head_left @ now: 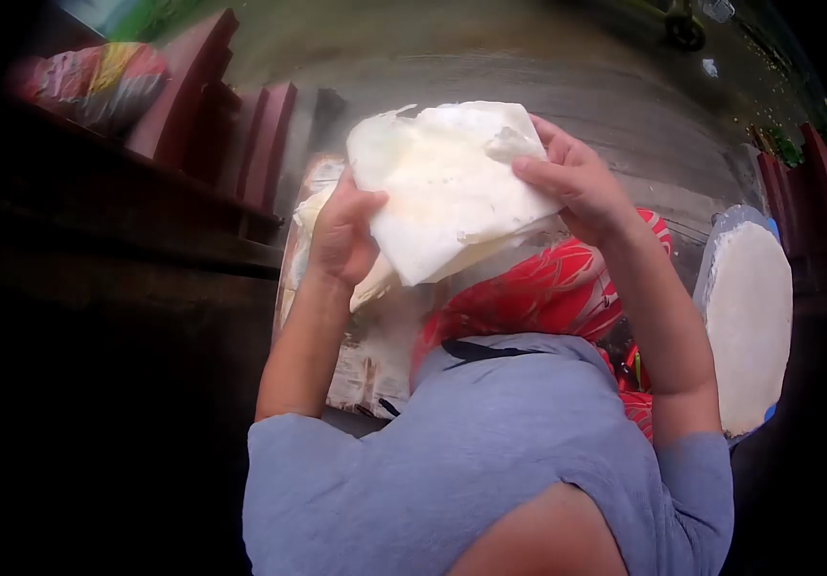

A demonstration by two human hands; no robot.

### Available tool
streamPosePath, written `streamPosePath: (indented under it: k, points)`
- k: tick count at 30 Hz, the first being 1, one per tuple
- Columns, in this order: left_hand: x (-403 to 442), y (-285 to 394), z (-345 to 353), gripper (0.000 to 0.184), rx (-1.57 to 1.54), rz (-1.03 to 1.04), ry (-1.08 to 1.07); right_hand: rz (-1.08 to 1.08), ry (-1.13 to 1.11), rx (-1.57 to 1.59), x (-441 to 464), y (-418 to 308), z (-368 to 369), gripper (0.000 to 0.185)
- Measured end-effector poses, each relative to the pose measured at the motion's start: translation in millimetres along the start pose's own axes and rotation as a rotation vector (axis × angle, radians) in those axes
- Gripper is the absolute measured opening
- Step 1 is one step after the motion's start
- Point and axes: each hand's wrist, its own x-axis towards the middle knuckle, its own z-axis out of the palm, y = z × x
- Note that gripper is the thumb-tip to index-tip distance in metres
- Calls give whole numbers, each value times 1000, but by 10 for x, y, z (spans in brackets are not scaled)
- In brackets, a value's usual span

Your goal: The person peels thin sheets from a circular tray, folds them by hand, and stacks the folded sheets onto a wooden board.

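Two broad areas fill most of the frame: grey ground [490, 82] across the top, and a blue-grey shirt [490, 432] at the lower centre. Next in size come red patterned trousers [538, 293], right of centre, and a worn, white-smeared board [365, 370] left of centre. More pale, crumpled material [372, 286] lies over that board. At the right edge stands a pale oval slab [750, 317], well apart from both hands.

White, thin sheets [447, 182], seemingly layered, are held up at the upper centre, above the trousers and board. The left hand [344, 230] grips their left edge, the right hand [582, 187] their upper right side. On each, the thumb presses the near face with the other fingers behind, closed to about the sheets' thickness.

Smallest is a ragged, greyish patch [514, 144] beside the right thumb. The likely trouble starts there: outward pull could lengthen a tear, since the edges already look frayed. The unsupported lower corner could sag or fold, and a loosened pinch might let layers slip.
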Motion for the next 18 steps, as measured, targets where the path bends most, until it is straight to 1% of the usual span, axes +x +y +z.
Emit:
streamPosePath:
  k: [1, 3, 5, 7, 9, 11, 12, 14, 15, 17, 18]
  points:
    - [-66, 131, -135, 65, -6, 71, 19, -22, -52, 8, 200, 93, 121, 57]
    - [-157, 267, -535, 64, 96, 186, 135, -62, -106, 33, 539, 414, 315, 58]
    - [-251, 218, -879, 62, 124, 206, 185, -1, -95, 78, 775, 884, 402, 58]
    - [-344, -69, -1317, 62, 252, 145, 370, 148, -95, 4, 907, 1448, 338, 63]
    - [-453, -535, -1908, 62, 407, -31, 538, 393, 29, -368, 922, 1990, 214, 66]
    - [-568, -943, -2327, 62, 553, -101, 577, 416, 113, -649, 892, 2558, 19, 65]
    - [-563, -927, -2328, 62, 559, -107, 576, 418, 116, -641, 891, 2504, 31, 65]
    - [-591, -900, -2284, 62, 379, -41, 602, 495, 107, -375, 802, 2219, 117, 60]
    - [-612, -895, -2270, 62, 375, -56, 610, 511, 107, -370, 762, 2134, 142, 60]
    - [-564, -872, -2270, 65, 405, 26, 674, 327, 105, -709, 762, 2017, 160, 59]
    - [-574, -927, -2272, 63, 578, 24, 791, 210, 144, -934, 730, 2047, 188, 51]
